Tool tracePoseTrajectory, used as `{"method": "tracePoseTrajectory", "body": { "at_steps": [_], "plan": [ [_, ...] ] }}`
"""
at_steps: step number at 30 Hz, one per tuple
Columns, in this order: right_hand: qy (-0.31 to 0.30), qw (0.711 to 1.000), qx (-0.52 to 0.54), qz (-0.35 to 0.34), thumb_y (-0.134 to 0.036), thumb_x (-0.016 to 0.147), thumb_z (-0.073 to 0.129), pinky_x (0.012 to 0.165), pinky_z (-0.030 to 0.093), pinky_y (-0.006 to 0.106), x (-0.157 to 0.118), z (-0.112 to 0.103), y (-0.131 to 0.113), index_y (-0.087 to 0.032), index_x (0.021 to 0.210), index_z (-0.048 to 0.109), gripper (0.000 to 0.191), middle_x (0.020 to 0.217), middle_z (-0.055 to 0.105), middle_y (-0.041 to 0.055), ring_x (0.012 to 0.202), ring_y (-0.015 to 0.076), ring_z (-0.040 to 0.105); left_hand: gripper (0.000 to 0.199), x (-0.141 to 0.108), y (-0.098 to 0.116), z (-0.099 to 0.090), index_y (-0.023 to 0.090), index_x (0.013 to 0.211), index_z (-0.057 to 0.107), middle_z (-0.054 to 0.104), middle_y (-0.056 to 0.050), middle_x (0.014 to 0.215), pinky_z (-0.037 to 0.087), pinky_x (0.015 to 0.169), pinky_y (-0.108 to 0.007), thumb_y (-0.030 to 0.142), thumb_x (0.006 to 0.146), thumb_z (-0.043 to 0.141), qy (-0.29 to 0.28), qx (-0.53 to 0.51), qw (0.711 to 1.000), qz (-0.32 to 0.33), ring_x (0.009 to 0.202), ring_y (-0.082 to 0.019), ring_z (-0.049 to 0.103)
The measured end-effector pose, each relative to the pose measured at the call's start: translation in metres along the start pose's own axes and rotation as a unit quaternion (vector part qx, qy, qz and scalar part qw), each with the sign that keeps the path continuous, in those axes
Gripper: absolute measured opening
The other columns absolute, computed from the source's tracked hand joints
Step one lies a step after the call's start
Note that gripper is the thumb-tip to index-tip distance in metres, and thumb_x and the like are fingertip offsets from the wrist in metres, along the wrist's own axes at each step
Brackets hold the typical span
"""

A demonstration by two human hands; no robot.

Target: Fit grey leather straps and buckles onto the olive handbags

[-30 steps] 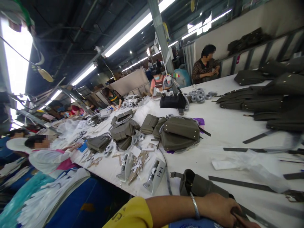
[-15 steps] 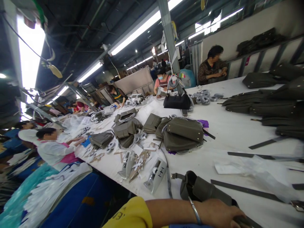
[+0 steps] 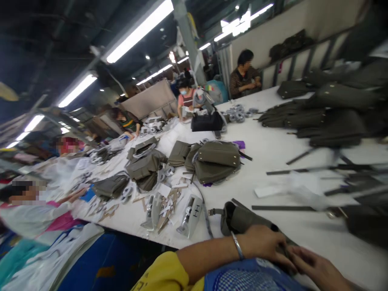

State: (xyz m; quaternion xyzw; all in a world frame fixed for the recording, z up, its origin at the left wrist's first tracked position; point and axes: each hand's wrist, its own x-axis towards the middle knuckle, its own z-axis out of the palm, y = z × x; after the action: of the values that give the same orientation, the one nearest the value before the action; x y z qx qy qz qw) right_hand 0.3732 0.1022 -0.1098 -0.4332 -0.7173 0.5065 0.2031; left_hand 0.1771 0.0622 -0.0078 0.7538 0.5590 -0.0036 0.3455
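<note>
A dark olive bag [image 3: 247, 220] lies at the table's near edge, a buckled strap sticking out at its left end. My left hand [image 3: 268, 244], with a silver bangle at the wrist, is closed on the right end of this bag. Close beside it, my right hand [image 3: 315, 264] has its fingers pinched together at the same end, almost touching the left fingertips. The part between the fingers is mostly hidden by the hands. Blue fabric with a checked pattern [image 3: 251, 277] shows just below my left forearm.
Several olive bags [image 3: 216, 161] lie mid-table, with a black bag [image 3: 207, 121] behind. Olive pieces are piled [image 3: 333, 105] at right, near loose straps [image 3: 281, 208] and clear plastic [image 3: 300, 188]. Tape dispensers [image 3: 189, 216] stand near the front edge. Co-workers sit around the table.
My right hand has come into view and met my left hand at the bag's end. The view has turned right, so the scene sits further left.
</note>
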Motion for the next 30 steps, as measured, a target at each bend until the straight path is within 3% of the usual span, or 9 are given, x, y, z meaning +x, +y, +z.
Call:
{"method": "tracePoseTrajectory", "body": {
  "at_steps": [1, 2, 5, 10, 20, 24, 30],
  "plan": [
    [-0.053, 0.998, 0.027, 0.032, -0.053, 0.076, 0.055, 0.053, 0.055, 0.031, -0.006, -0.001, -0.016, -0.031, 0.070, 0.074, 0.030, 0.063, 0.071, 0.0089, 0.058, 0.0265, 0.069, 0.045, -0.003, 0.005, -0.001, 0.022, 0.111, 0.064, 0.073, -0.010, 0.097, 0.051, 0.073, -0.033, 0.054, 0.079, 0.062, 0.032, 0.023, 0.999, -0.012, 0.092, -0.028, 0.068],
    [-0.065, 0.995, 0.046, 0.053, -0.048, 0.077, 0.056, 0.058, 0.055, 0.032, -0.009, -0.003, -0.030, -0.026, 0.073, 0.074, 0.029, 0.068, 0.073, 0.0088, 0.064, 0.0260, 0.070, 0.039, -0.005, 0.009, -0.003, 0.023, 0.110, 0.064, 0.073, -0.010, 0.097, 0.051, 0.074, -0.033, 0.049, 0.081, 0.061, 0.050, 0.043, 0.997, -0.025, 0.093, -0.028, 0.068],
    [-0.017, 0.993, 0.070, 0.095, -0.040, 0.073, 0.059, 0.063, 0.052, 0.030, -0.010, -0.004, -0.054, -0.016, 0.080, 0.072, 0.028, 0.073, 0.073, 0.0073, 0.070, 0.0230, 0.067, 0.030, -0.004, 0.017, -0.007, 0.025, 0.106, 0.064, 0.073, -0.006, 0.097, 0.050, 0.077, -0.031, 0.044, 0.084, 0.057, 0.042, 0.070, 0.995, -0.056, 0.093, -0.025, 0.067],
    [0.021, 0.987, 0.106, 0.115, -0.025, 0.071, 0.058, 0.057, 0.045, 0.021, -0.012, 0.005, -0.051, -0.014, 0.078, 0.070, 0.017, 0.067, 0.068, 0.0010, 0.062, 0.0136, 0.060, 0.022, -0.002, 0.020, -0.008, 0.028, 0.102, 0.064, 0.073, 0.000, 0.096, 0.047, 0.077, -0.025, 0.039, 0.084, 0.058, 0.024, 0.085, 0.993, -0.082, 0.094, -0.020, 0.067],
    [0.041, 0.983, 0.118, 0.136, -0.020, 0.069, 0.057, 0.054, 0.041, 0.019, -0.021, -0.001, -0.061, -0.014, 0.074, 0.069, 0.014, 0.064, 0.066, -0.0002, 0.059, 0.0118, 0.058, 0.024, -0.005, 0.022, -0.008, 0.027, 0.100, 0.063, 0.072, 0.000, 0.090, 0.044, 0.072, -0.024, 0.045, 0.085, 0.057, 0.030, 0.139, 0.989, -0.041, 0.087, -0.019, 0.065],
    [0.033, 0.989, 0.023, 0.141, -0.020, 0.070, 0.056, 0.055, 0.041, 0.019, -0.024, -0.008, -0.052, -0.015, 0.075, 0.069, 0.014, 0.066, 0.068, -0.0004, 0.061, 0.0120, 0.060, 0.024, -0.007, 0.020, -0.005, 0.026, 0.102, 0.061, 0.071, -0.001, 0.091, 0.044, 0.072, -0.025, 0.043, 0.086, 0.057, 0.036, 0.156, 0.986, -0.035, 0.087, -0.019, 0.065],
    [0.099, 0.970, -0.092, 0.204, -0.018, 0.072, 0.056, 0.060, 0.039, 0.023, -0.043, -0.014, -0.007, -0.013, 0.075, 0.069, 0.014, 0.070, 0.070, 0.0048, 0.066, 0.0164, 0.062, 0.026, -0.015, 0.011, -0.001, 0.028, 0.105, 0.061, 0.072, 0.002, 0.095, 0.044, 0.073, -0.024, 0.044, 0.085, 0.059, 0.058, 0.139, 0.987, -0.057, 0.090, -0.018, 0.066]
  ]
}}
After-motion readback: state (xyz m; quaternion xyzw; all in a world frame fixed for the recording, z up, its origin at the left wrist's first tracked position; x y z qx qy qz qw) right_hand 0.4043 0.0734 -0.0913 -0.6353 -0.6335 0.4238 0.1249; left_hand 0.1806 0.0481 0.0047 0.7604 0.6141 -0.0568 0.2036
